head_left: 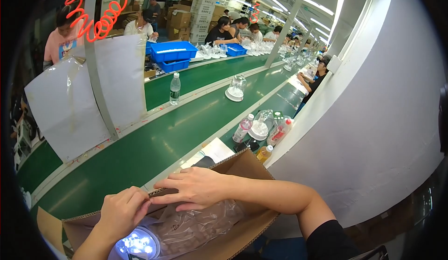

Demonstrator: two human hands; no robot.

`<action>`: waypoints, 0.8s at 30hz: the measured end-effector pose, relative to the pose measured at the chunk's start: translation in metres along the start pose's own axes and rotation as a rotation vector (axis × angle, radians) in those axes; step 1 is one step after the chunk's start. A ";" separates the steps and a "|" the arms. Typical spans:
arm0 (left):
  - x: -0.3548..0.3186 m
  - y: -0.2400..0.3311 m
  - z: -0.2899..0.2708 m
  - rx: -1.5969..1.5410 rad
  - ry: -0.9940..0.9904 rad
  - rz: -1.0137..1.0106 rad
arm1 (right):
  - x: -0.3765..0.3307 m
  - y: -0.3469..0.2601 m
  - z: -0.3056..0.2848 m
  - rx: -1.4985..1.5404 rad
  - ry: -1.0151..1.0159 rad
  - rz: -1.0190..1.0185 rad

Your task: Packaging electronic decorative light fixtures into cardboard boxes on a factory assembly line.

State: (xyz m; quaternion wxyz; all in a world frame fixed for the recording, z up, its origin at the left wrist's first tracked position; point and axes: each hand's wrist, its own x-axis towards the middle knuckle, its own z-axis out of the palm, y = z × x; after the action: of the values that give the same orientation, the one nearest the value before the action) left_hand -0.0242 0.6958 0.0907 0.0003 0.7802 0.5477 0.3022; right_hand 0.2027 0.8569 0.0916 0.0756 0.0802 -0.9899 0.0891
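My left hand point(122, 211) is closed over the left part of an open cardboard box point(254, 176), its thumb and forefinger pinched together. What they pinch, if anything, is too small to make out. My right hand point(198, 187) reaches across the box with its fingers stretched out and apart, one fingertip meeting the left hand's fingertips. Inside the box lies a crumpled clear plastic bag point(200, 229), below the right hand. Beside it, partly behind my left wrist, a round white-rimmed object point(140, 243) glows with bright white lights.
A green conveyor belt point(135, 159) runs beyond the box, carrying a clear-domed white piece point(235, 90). A water bottle point(175, 90) stands on its far ledge. Several drink bottles point(242, 128) crowd the side table by the white wall point(354, 134). Co-workers sit beyond, near blue bins point(172, 50).
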 end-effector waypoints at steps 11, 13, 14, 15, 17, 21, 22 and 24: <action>-0.002 -0.002 0.001 0.035 0.021 0.023 | 0.001 0.000 0.002 0.008 0.009 -0.004; -0.001 -0.002 0.001 0.040 0.026 0.033 | 0.001 0.000 0.001 0.006 -0.002 0.002; -0.001 -0.002 0.000 0.040 0.025 0.033 | 0.001 -0.001 0.000 0.004 -0.011 0.007; -0.001 0.000 -0.001 0.023 0.009 0.017 | 0.001 -0.001 0.000 0.003 -0.010 0.007; 0.000 0.002 -0.002 0.008 -0.009 0.004 | 0.000 0.000 0.000 -0.060 0.082 -0.043; -0.001 0.000 -0.001 0.033 -0.003 0.027 | 0.000 0.001 0.000 -0.054 0.070 -0.041; -0.001 -0.001 -0.001 0.043 0.001 0.034 | 0.000 0.001 0.000 -0.053 0.068 -0.043; 0.000 0.000 -0.001 0.048 0.005 0.040 | 0.000 0.000 -0.002 -0.051 0.073 -0.049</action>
State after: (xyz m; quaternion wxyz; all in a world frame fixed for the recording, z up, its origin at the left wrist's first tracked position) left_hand -0.0249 0.6961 0.0915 -0.0256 0.7902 0.5389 0.2909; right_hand 0.2033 0.8572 0.0940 0.1160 0.0994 -0.9861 0.0647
